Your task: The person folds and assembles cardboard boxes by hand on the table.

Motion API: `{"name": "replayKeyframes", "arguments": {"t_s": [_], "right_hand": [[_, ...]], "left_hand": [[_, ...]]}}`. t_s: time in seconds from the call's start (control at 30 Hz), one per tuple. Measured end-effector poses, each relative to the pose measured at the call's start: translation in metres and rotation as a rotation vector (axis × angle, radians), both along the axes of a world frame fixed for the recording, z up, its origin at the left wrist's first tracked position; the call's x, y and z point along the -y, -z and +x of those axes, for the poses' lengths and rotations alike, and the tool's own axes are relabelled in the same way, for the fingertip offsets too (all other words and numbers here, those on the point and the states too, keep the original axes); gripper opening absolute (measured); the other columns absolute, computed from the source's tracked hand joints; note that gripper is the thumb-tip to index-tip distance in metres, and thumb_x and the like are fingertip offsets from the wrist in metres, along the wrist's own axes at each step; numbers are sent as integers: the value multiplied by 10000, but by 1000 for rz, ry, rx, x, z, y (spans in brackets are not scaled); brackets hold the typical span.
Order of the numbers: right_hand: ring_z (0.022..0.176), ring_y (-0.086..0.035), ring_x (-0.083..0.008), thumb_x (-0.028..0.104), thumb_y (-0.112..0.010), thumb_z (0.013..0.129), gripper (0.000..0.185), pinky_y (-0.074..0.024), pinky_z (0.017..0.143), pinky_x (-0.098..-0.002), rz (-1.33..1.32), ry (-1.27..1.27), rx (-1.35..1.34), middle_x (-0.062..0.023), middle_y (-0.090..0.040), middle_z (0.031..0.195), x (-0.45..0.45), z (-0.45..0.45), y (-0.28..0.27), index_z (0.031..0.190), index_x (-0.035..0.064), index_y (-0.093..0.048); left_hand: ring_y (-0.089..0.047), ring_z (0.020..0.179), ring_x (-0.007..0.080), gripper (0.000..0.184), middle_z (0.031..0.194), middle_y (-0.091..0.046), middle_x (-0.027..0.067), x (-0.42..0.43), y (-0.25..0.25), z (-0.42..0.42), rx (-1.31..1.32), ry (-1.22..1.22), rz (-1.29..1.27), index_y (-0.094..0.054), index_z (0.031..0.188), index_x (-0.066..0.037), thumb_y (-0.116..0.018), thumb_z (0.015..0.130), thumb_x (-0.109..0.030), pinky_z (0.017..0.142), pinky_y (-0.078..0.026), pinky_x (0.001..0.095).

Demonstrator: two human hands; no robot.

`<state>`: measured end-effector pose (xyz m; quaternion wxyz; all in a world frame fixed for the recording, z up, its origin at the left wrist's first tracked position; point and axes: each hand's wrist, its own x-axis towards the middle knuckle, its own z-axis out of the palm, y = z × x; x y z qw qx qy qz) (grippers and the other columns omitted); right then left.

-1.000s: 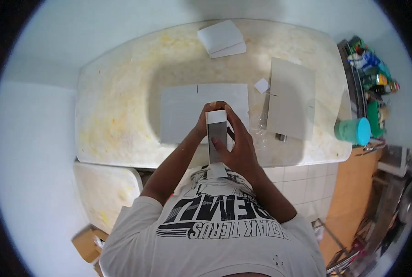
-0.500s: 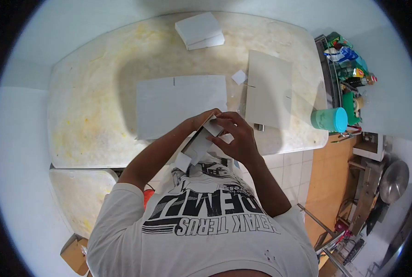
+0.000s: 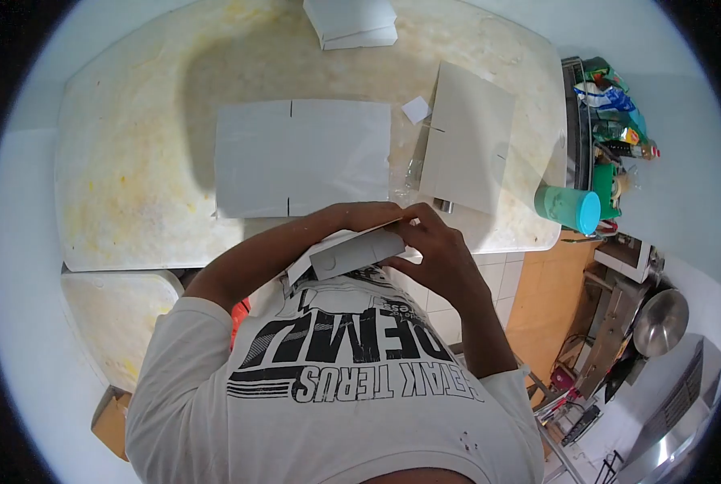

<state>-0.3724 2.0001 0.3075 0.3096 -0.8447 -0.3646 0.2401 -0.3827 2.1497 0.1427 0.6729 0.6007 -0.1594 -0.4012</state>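
A small, partly folded cardboard box (image 3: 352,256), white and grey with loose flaps, is held tilted close to my shirt. My left hand (image 3: 370,214) lies along its far side, gripping it, with the fingers mostly hidden. At the right end, my right hand (image 3: 431,240) pinches the card between thumb and fingers. Just beyond my hands on the table lies a flat white cardboard sheet (image 3: 302,157) with short dark slits at its edges. To its right rests a second flat sheet (image 3: 472,137), lying at an angle.
White folded boxes (image 3: 351,22) stand at the table's far edge. A small white paper square (image 3: 416,110) lies between the sheets. At the right edge stands a green tub with a blue lid (image 3: 568,209), near a rack (image 3: 578,121) of bottles and packets.
The box has turned from steeply slanted to nearly level, and its side panel now faces up. My right hand has shifted slightly right and down. The whole view has moved a little.
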Motion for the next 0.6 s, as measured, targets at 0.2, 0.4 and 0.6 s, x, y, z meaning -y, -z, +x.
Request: {"name": "replayKeyframes", "arguments": {"t_s": [0.2, 0.4, 0.6], "right_hand": [[768, -640, -193, 183, -807, 618, 409, -546, 658, -310, -42, 16, -19, -53, -533, 995, 3, 4, 3, 969, 52, -645], [798, -640, -220, 202, -786, 655, 400, -553, 670, -323, -63, 93, -92, -81, -524, 1003, 6, 1, 5, 988, 43, -633], [772, -647, -188, 111, -806, 626, 402, -560, 671, -294, -23, 193, -107, -60, -541, 988, 5, -9, 8, 985, 39, -640]], "left_hand": [[-581, 922, 234, 356, 990, -608, 124, -32, -17, 6, 285, -298, 183, -570, 1039, -11, -488, 936, -342, 806, -458, 334], [-604, 824, 207, 173, 945, -611, 108, -96, -149, -43, 444, -704, 342, -572, 965, -18, -588, 864, -158, 771, -474, 328], [-578, 965, 304, 290, 1046, -582, 163, -58, -185, -80, 467, -442, 480, -547, 1086, -33, -621, 822, -129, 853, -469, 370]]}}
